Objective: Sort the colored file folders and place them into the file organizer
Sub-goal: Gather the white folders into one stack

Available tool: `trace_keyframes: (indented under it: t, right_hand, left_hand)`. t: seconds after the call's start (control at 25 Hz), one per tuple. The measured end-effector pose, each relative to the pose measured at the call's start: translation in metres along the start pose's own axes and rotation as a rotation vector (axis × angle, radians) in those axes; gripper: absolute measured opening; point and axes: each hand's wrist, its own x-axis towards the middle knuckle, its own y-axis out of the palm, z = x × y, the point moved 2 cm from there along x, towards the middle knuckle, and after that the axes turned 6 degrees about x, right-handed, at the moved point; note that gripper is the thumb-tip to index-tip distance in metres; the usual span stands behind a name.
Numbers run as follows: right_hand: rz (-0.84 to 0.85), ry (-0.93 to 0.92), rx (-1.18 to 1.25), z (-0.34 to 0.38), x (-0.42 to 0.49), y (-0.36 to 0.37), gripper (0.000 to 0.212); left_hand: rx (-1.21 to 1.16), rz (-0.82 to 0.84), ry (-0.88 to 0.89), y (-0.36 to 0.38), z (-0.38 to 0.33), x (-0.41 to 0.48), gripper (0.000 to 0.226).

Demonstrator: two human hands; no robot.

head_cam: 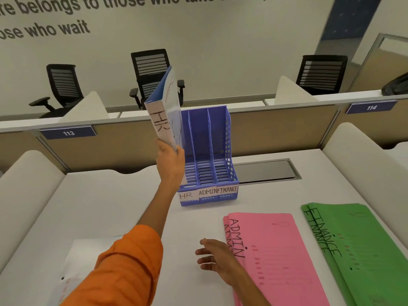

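My left hand (171, 161) grips the lower edge of a light blue folder (166, 107) marked HR, holding it upright and tilted just left of the blue file organizer (208, 155). The organizer has three slots labelled HR, ADMIN and FINANCE, all without folders in them. My right hand (217, 260) hovers open, fingers spread, at the left edge of the pink ADMIN folders (273, 259), which lie flat on the desk. Green FINANCE folders (353, 248) lie stacked to the right of the pink ones.
A white sheet (81, 261) lies on the desk (99, 206) at the near left, partly under my orange sleeve. A grey cable hatch (267, 171) sits behind the organizer. Low partition walls border the desk; office chairs stand beyond them.
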Motion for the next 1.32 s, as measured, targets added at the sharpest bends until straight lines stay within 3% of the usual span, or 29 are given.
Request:
trace_keyframes:
  t: [0.24, 0.36, 0.48, 0.64, 0.72, 0.8, 1.32]
  right_hand:
    - [-0.033, -0.07, -0.116, -0.007, 0.012, 0.001, 0.021]
    - [-0.148, -0.274, -0.437, -0.017, 0.02, 0.001, 0.016]
    - [-0.181, -0.484, -0.901, -0.036, 0.022, -0.006, 0.037]
    - [-0.114, -0.557, -1.337, -0.059, 0.031, -0.014, 0.066]
    - [-0.179, -0.625, -1.503, -0.062, 0.028, -0.014, 0.071]
    - [-0.174, -0.523, -1.608, -0.059, 0.022, -0.008, 0.074]
    - [-0.416, -0.61, -1.813, -0.064, 0.029, -0.011, 0.073]
  left_hand:
    - [-0.028, -0.003, -0.077, 0.036, 0.035, -0.001, 0.048]
    - [-0.013, 0.019, -0.102, 0.049, 0.054, -0.004, 0.053]
    - [-0.033, 0.029, -0.068, 0.058, 0.066, -0.009, 0.052]
    - [-0.025, 0.051, -0.086, 0.068, 0.078, -0.011, 0.053]
    - [-0.014, 0.065, -0.102, 0.072, 0.082, -0.012, 0.053]
    - [-0.024, 0.072, -0.108, 0.076, 0.087, -0.014, 0.051]
    - [0.056, 0.104, -0.179, 0.082, 0.099, -0.022, 0.048]
